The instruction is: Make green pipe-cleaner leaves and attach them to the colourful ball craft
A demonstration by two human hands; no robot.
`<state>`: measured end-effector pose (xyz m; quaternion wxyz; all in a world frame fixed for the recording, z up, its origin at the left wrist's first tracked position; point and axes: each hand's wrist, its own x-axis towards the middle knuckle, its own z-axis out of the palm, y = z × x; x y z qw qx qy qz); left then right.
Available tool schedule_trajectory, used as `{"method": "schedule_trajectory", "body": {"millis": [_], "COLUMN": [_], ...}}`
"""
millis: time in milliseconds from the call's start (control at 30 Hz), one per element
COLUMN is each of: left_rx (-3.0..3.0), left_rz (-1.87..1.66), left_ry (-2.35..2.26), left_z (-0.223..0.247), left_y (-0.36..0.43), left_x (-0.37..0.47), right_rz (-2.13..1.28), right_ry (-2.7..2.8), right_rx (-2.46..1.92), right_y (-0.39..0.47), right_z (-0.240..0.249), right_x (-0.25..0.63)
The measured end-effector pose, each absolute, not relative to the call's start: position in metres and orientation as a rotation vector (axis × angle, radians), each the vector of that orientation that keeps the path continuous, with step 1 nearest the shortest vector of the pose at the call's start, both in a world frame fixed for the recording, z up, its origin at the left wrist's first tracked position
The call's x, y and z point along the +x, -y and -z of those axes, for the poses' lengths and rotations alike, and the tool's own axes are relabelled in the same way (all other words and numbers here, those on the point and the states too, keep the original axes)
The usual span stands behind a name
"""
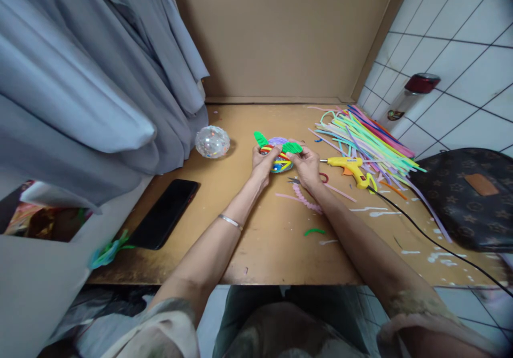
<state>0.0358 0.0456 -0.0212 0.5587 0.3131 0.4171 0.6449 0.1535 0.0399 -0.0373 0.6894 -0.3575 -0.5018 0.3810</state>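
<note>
Near the middle of the table, both my hands hold a small colourful pipe-cleaner craft point(282, 164) with red, yellow, blue and purple parts. Two green leaf shapes stick up from it, a left leaf point(260, 139) and a right leaf point(292, 147). My left hand point(263, 161) is closed round its left side. On the other side my right hand point(305, 163) pinches the craft by the right leaf. Just below my right hand lie scissors point(294, 180), partly hidden by it, and a wavy pink pipe cleaner point(306, 200).
A yellow glue gun point(348, 168) with a black cord lies right, beside a pile of pipe cleaners point(368, 139). A clear ball point(212, 141) and a black phone point(165, 213) are left. A dark bag point(468, 197) and a red-lidded bottle point(412, 99) stand far right. Grey curtain point(120, 80) hangs left.
</note>
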Motion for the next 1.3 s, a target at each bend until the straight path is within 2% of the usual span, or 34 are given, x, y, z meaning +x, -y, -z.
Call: {"method": "schedule_trajectory", "body": {"millis": [300,600,1300], "left_rx": [0.811,0.908,0.886], "left_rz": [-1.574,-1.627,-1.494], "left_ry": [-0.914,-0.915,-0.993], "left_z": [0.029,0.028,0.015], "left_y": [-0.042,-0.034,-0.038], "left_x": [0.036,0.039,0.034], "right_rz": [-0.941,-0.835,-0.833], "right_ry": [1.129,1.152,1.129], "right_rx": [-0.8,-0.837,-0.858], "right_y": [-0.041,-0.037,-0.038], "right_z": [0.038,0.033,0.032], "right_x": [0.158,0.163,0.162]}}
